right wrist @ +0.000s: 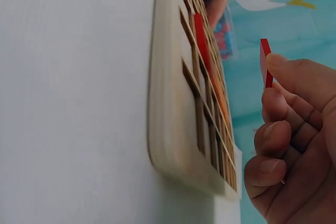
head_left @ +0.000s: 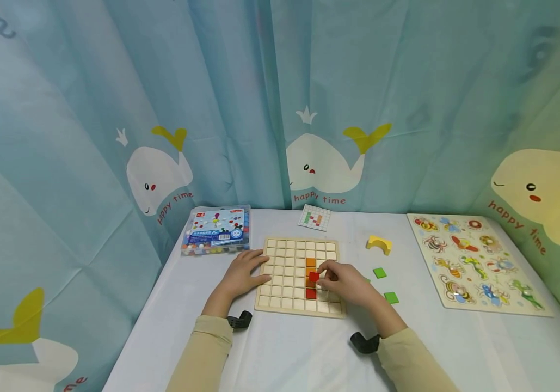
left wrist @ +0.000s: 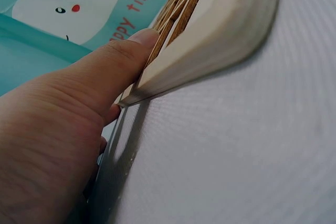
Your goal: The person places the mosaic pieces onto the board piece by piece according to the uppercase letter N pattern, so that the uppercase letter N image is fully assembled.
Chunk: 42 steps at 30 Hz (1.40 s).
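A wooden grid board (head_left: 280,277) lies on the white table. My left hand (head_left: 241,275) rests at its left edge with fingers spread; in the left wrist view the thumb (left wrist: 126,48) lies against the raised rim. Between thumb and index finger my right hand (head_left: 350,283) pinches a thin red square tile (right wrist: 266,64), held above the board. Below it, one column of the grid holds orange tiles (head_left: 311,262) and a red tile (head_left: 311,294) nearer me. The held tile partly covers that column. Green tiles (head_left: 391,297) lie right of the board, one mostly hidden behind my right hand.
A small pattern card (head_left: 315,218) lies behind the board. At the back left is a clear plastic box (head_left: 216,228) of coloured pieces. A yellow arch block (head_left: 379,244) stands to the right, before a wooden animal puzzle (head_left: 485,272). Curtains (head_left: 240,109) enclose the table.
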{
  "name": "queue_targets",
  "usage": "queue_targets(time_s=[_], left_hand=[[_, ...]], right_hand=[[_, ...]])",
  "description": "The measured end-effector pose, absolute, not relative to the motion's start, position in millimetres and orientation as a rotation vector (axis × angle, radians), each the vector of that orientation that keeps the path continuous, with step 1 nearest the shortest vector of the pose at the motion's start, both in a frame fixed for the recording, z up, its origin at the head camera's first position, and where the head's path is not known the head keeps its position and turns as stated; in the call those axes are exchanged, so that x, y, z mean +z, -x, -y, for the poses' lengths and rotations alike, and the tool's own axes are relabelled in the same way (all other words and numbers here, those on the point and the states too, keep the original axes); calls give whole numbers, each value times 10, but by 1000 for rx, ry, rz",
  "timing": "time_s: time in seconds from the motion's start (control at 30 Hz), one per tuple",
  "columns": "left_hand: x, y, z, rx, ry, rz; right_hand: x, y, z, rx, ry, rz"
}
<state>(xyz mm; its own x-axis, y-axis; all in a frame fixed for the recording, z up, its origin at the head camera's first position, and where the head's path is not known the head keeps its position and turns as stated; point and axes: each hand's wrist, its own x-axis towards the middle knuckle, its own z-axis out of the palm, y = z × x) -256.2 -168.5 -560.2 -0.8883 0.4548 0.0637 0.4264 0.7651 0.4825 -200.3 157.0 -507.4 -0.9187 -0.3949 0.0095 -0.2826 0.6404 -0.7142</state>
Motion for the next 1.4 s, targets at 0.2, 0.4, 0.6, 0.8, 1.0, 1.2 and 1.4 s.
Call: queue_targets(time_s=[0.2,0.4,0.6,0.8,1.0,1.2,1.4], left_hand=[[-5600,2555,1682,760,-713,-2906],[-5596,2557,1681,765,-722,-2908],[-5599,2561,1680,747,-721,-2915],[-5596,2559,1676,737,-704,-2913],[-5580,2549,1673,743,-698,-2908],[-5552,2540,1667,764,-692,-2892],[-5557,2535,1672,769,-683,-2892]], right_hand=[[-5139,2062,-1408,-1102,580,-2721],[-5184,2103,-1297,-1072,518,-2716],[-5230,2129,-1245,-1003,538,-2739],[-5227,2129,-1202,-946,562,-2753],[-5205,2126,-1157,-875,544,-2784],[-5197,2121,-1122,-823,522,-2808],[-5196,2122,-1113,-804,521,-2822]])
